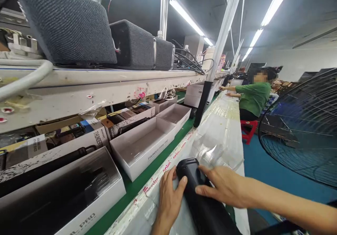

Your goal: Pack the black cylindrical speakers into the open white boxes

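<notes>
A long black cylindrical speaker (204,201) lies on the plastic-covered bench edge at the lower middle, its ringed end cap pointing away from me. My left hand (169,194) grips its left side near that end, thumb on top and fingers along the edge. From the right, my right hand (223,185) holds the same end, with the thumb on the upper surface and the index finger by the cap. The near end of the speaker runs out of view at the bottom.
Open white boxes (155,153) stand on the green conveyor (112,210) to the left. Fabric-covered speakers (137,45) sit on the shelf above. A metal post (202,105) rises ahead. A person in green (254,98) sits farther along; a large fan (300,129) stands right.
</notes>
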`<state>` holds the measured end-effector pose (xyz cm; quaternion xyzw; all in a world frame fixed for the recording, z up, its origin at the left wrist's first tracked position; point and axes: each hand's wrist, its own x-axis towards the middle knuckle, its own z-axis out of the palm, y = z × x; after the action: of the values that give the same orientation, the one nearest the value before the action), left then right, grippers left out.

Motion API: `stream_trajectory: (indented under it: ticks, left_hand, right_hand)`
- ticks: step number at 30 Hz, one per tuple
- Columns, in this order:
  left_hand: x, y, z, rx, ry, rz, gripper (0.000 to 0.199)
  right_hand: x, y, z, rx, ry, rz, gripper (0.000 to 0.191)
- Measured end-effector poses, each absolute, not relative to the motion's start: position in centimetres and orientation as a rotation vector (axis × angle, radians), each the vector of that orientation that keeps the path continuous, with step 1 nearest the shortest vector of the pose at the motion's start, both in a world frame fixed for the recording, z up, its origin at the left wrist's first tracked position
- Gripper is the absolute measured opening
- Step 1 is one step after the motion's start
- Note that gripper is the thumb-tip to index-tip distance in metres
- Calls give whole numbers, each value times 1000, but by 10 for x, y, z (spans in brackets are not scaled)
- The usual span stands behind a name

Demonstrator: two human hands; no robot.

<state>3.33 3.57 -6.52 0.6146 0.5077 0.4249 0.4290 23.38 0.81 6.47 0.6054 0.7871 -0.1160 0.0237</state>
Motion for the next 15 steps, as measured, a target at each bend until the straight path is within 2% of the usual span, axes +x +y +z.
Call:
stream_trajectory:
  ticks: [3,6,9,11,13,15]
  left_hand:
    - [31,29,-59,1483,1294,1029,61]
    - [29,22,-47,1435,1343,930,66]
    - [24,23,-33,1324,1330,877,92]
    - [19,27,-27,1175,1252,954,101]
    - [13,29,-24,943,1142,1044,93]
    - [5,29,-24,691,1015,1077,79]
  right_hand:
    - [238,-20,33,2059,2421,-589,96]
    - [231,-37,14,2197,2502,-819,101]
    - [218,-55,18,2213,2628,-935,93]
    - [211,-68,28,2105,2726,-1115,80]
    - [206,-77,35,2017,2730,-1373,68]
    - [204,-76,31,2108,2684,-1580,61]
